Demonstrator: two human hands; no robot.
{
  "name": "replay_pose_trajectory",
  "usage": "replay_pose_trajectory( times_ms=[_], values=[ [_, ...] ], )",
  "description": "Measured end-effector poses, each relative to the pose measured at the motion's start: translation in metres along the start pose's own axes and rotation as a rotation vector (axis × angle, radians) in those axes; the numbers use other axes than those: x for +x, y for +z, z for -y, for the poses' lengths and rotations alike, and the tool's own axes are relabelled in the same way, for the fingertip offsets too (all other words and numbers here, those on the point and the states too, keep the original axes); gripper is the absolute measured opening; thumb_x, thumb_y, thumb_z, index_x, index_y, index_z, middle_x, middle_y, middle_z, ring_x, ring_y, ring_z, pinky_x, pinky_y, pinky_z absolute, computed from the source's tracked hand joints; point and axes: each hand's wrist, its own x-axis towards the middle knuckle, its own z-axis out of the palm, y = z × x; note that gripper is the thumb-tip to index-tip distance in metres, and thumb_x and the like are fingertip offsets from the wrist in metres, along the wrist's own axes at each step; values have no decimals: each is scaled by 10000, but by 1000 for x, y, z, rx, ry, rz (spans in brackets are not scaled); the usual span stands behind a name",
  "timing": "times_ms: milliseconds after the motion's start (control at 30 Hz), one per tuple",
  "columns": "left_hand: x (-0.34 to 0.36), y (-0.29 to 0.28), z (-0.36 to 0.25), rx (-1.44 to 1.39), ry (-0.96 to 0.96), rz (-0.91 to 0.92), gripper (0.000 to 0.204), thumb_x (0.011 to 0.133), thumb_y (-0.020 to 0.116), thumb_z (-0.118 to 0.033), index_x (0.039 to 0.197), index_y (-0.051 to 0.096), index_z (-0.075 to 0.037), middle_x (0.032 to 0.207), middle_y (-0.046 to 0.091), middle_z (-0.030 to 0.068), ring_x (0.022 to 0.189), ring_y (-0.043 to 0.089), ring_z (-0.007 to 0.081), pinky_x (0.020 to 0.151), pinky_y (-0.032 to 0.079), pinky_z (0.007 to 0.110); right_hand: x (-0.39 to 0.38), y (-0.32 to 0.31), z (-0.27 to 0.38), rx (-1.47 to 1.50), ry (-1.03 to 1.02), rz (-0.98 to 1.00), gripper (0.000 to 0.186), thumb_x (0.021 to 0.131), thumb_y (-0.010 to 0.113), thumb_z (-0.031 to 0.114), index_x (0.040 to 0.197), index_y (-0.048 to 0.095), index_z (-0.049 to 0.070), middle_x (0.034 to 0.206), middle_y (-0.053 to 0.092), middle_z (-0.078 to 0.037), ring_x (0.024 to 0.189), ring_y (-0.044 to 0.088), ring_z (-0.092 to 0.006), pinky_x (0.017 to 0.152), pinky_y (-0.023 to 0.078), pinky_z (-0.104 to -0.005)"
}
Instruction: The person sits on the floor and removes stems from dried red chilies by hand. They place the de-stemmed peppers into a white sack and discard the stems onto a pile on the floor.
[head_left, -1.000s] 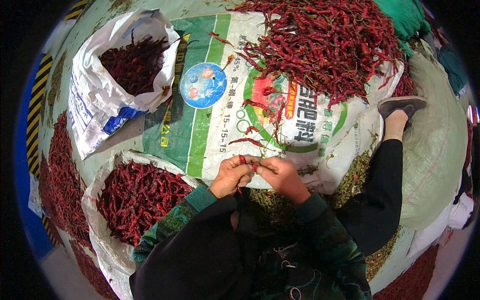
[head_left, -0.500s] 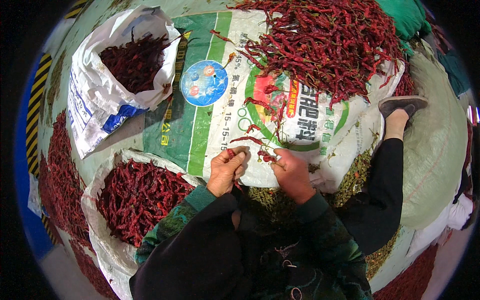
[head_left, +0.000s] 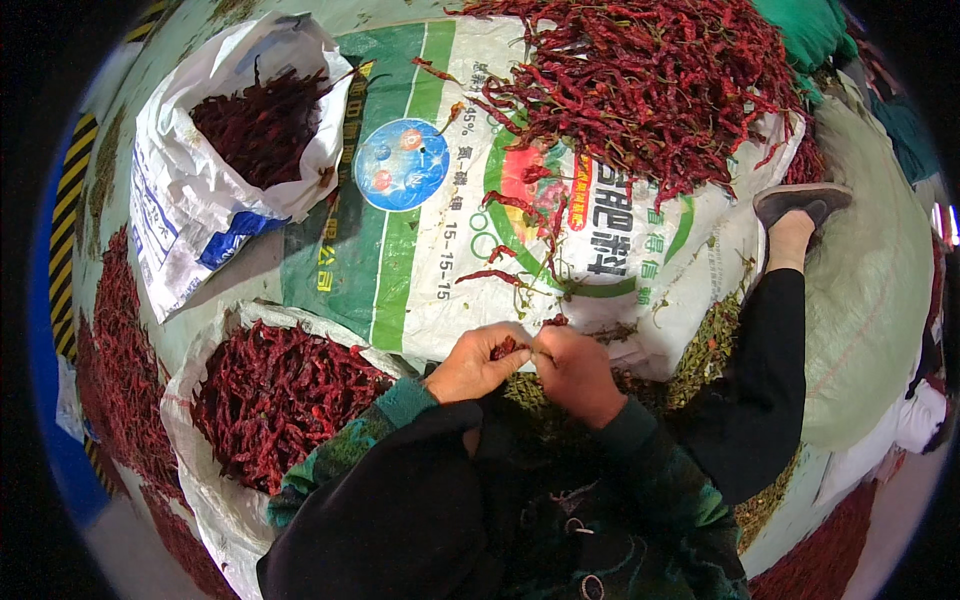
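My left hand [head_left: 480,362] is closed around a dried red chili pepper [head_left: 507,348], part of which shows between thumb and fingers. Its fingertips meet those of my right hand [head_left: 577,372], which is pinched shut. A bit of red chili [head_left: 556,320] sticks out past the right hand's knuckles; the rest is hidden. Just beyond both hands, a few loose chilies [head_left: 492,276] lie on a flattened printed woven sack [head_left: 455,330]. A large heap of dried red chilies with stems [head_left: 650,95] covers the sack's far right part.
Left of my arm stands an open white sack [head_left: 185,440] filled with chilies. Farther off, a white plastic bag [head_left: 165,200] holds darker chilies. Green stems [head_left: 715,345] lie along the sack's near edge. My shod foot [head_left: 805,203] and a bulging pale sack [head_left: 865,290] are at right.
My hands have come together and moved slightly nearer to me. The right hand's chilies were out over the sack; now they are mostly hidden in my grip, and one chili remains on the sack.
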Motion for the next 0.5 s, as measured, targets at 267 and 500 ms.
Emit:
replay_pose_trajectory(
  times_ms=[267, 500],
  values=[
    [-15, -1, -12, -470, -370, 293, 82, 871, 596, -82, 861, 607, -1, 656, 517, -10, 538, 361, 38, 466, 282, 215, -24, -21, -17, 975, 318, 408, 116, 786, 668, 97, 827, 613, 4, 751, 588, -14, 704, 514, -88, 652, 429, -262],
    [-19, 3, -19, -783, -385, 488, 82, 862, 574, -53, 843, 589, 26, 673, 515, 49, 509, 337, 58, 441, 244, 216, -18, -43, -16, 1159, 251, 721, 97, 809, 648, 79, 868, 628, 5, 788, 602, 14, 746, 509, -51, 675, 424, -230]
  ],
)
